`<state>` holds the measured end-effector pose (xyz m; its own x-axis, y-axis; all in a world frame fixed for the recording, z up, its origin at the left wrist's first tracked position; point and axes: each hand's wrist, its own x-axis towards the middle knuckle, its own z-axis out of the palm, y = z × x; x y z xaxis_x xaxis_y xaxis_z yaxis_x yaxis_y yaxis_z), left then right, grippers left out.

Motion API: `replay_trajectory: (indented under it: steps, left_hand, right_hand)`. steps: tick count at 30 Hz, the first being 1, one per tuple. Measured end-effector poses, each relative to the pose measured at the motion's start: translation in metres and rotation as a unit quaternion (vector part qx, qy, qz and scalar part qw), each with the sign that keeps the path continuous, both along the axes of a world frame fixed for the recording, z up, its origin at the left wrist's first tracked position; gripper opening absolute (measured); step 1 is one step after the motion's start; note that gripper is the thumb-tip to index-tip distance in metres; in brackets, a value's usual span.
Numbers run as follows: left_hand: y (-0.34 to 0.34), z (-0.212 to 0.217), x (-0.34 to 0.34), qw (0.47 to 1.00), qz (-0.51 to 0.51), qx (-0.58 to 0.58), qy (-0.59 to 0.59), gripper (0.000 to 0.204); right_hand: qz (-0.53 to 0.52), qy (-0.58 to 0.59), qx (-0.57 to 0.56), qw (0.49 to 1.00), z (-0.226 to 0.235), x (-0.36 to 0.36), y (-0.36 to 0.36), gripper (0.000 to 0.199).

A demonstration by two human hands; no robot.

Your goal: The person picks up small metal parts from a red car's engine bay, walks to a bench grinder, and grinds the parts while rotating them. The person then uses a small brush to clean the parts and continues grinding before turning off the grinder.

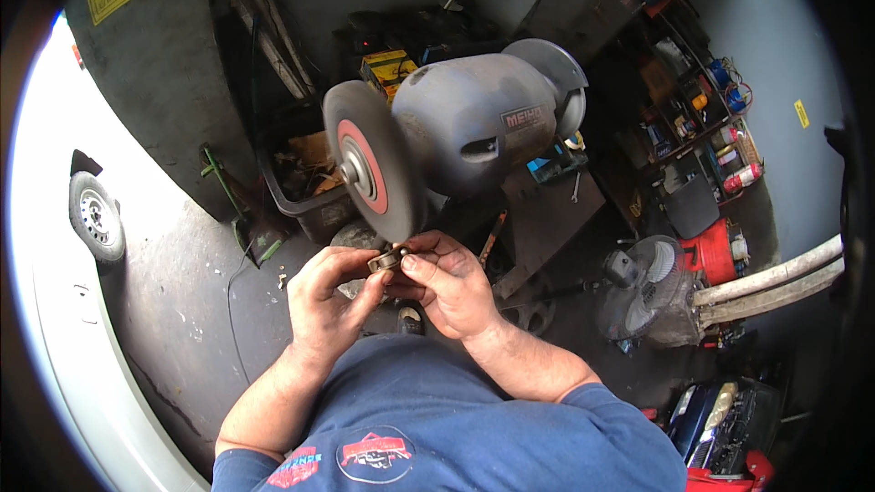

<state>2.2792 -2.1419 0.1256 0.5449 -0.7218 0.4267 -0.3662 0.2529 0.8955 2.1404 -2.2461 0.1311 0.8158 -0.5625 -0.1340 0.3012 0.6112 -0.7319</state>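
Between both hands I hold a small brownish metal part, rounded at its left end; its exact kind is not clear. My left hand pinches it between thumb and fingers from the left. From the right, my right hand grips it with thumb and curled fingers. The part sits right at the lower edge of a dark wheel with a red centre, mounted on a grey bench grinder. Whether part and wheel touch is hard to tell. A second wheel guard is at the grinder's far right end.
A black bin with scraps stands left of the grinder. To the right are a pedestal fan, a red container and cluttered shelves. At the far left are a white car and a wheel. A cable runs over the floor.
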Motion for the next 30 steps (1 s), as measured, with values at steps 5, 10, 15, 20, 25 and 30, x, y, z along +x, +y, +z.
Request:
replay_trajectory:
  steps: [5,10,15,20,25,30]
  left_hand:
    - [0.007,-0.002,0.005,0.996,-0.003,-0.035,-0.078,0.026]
    - [0.01,0.001,0.001,0.994,-0.021,-0.034,-0.097,0.028]
    - [0.014,0.004,-0.002,0.995,-0.02,-0.034,-0.094,0.027]
    - [0.017,0.006,-0.002,0.994,-0.026,-0.034,-0.096,0.024]
    - [0.019,0.005,-0.004,0.995,-0.041,-0.041,-0.086,0.024]
    - [0.018,0.001,-0.006,0.997,-0.066,-0.027,0.019,0.021]
  right_hand:
    - [-0.022,0.022,-0.128,0.991,0.009,-0.004,0.009,0.023]
    - [-0.002,0.001,-0.109,0.994,0.008,-0.003,0.009,0.031]
    - [0.032,-0.025,-0.08,0.996,0.006,-0.007,0.009,0.03]
    - [0.04,-0.025,-0.137,0.989,0.005,-0.011,0.012,0.028]
    - [0.034,-0.03,-0.097,0.994,0.003,-0.011,0.013,0.026]
    - [0.038,0.063,-0.2,0.977,0.006,-0.013,0.016,0.023]
